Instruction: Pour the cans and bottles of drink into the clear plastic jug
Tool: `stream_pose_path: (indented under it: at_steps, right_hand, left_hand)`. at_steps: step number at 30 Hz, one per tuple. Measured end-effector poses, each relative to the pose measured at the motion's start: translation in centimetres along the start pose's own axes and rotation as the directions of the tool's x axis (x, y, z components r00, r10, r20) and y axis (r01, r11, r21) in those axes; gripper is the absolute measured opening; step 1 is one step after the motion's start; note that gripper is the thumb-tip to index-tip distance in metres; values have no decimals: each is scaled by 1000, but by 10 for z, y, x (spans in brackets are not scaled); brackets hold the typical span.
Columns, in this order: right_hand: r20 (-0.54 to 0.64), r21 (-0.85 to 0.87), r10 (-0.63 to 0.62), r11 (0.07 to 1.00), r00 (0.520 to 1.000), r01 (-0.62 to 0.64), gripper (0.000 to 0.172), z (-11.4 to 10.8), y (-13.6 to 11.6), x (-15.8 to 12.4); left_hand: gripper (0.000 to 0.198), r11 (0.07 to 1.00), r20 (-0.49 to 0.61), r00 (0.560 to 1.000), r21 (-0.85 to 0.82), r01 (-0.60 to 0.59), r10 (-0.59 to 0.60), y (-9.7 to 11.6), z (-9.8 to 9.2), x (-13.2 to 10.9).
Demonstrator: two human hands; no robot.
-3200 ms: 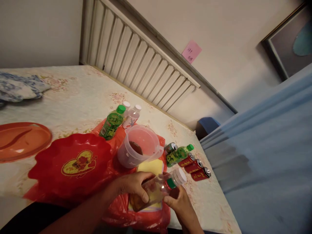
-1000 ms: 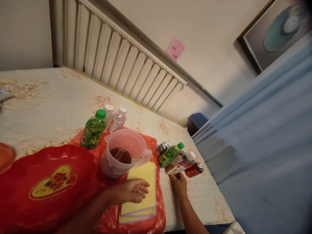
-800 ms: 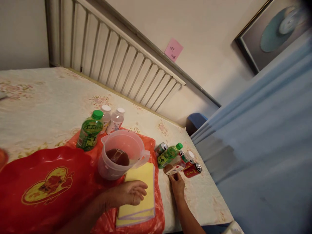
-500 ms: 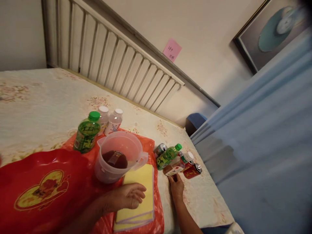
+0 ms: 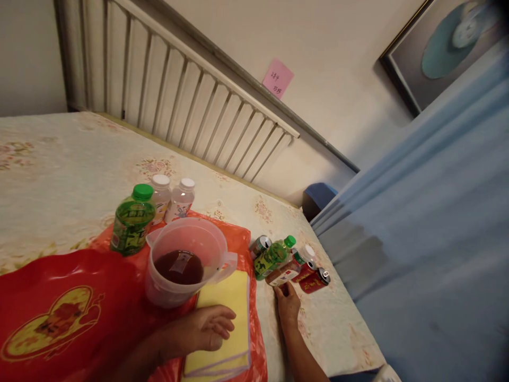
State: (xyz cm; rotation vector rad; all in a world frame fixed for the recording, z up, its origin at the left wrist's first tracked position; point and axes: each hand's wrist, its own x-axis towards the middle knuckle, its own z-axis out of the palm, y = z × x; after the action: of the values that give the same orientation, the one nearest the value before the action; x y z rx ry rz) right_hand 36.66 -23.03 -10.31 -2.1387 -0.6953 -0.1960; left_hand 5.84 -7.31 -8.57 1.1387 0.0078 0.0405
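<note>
My left hand (image 5: 207,328) hovers over a folded yellow cloth (image 5: 230,297), holding nothing, its fingers loosely bent and apart. Behind it stands a translucent plastic jug (image 5: 165,284) with dark brown liquid in it. At the right, my right hand (image 5: 289,306) has its fingertips closed at the base of a bottle of brown drink (image 5: 283,275), which has a green-and-red neck. That bottle leans among a green bottle (image 5: 271,260), a red can (image 5: 314,281) and other drink containers. Part of the grip is hidden behind my fingers.
A red scalloped tray (image 5: 115,276) lies at the left on red plastic sheeting (image 5: 257,339). A green-capped bottle (image 5: 133,223) and two white-capped bottles (image 5: 181,201) stand behind the jug. Beyond the flowered tablecloth (image 5: 222,204) is a radiator (image 5: 178,95); a blue curtain (image 5: 417,228) hangs right.
The view has shifted slightly, so the jug, tray and left-hand bottles sit a little further left and lower. Both hands keep nearly the same pose.
</note>
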Motion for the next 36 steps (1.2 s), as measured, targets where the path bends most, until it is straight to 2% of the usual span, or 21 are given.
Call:
stream_pose_path:
  at_steps: [4, 11, 17, 36]
  right_hand:
    - [3, 4, 4, 1000, 1000, -4, 30, 1, 0, 1]
    - [-11, -2, 7, 1000, 1000, -7, 27, 1, -3, 1]
    - [-27, 7, 3, 1000, 1000, -2, 28, 1, -6, 2]
    - [-23, 0, 21, 1000, 1000, -21, 29, 1, -7, 1]
  left_hand:
    - [58, 1000, -2, 1000, -8, 2, -2, -2, 0, 0]
    - [62, 1000, -4, 1000, 10, 17, -17, 6, 3, -2]
    - [58, 1000, -6, 1000, 8, 11, -11, 9, 4, -4]
    - [60, 1000, -10, 1000, 19, 8, -8, 6, 4, -1]
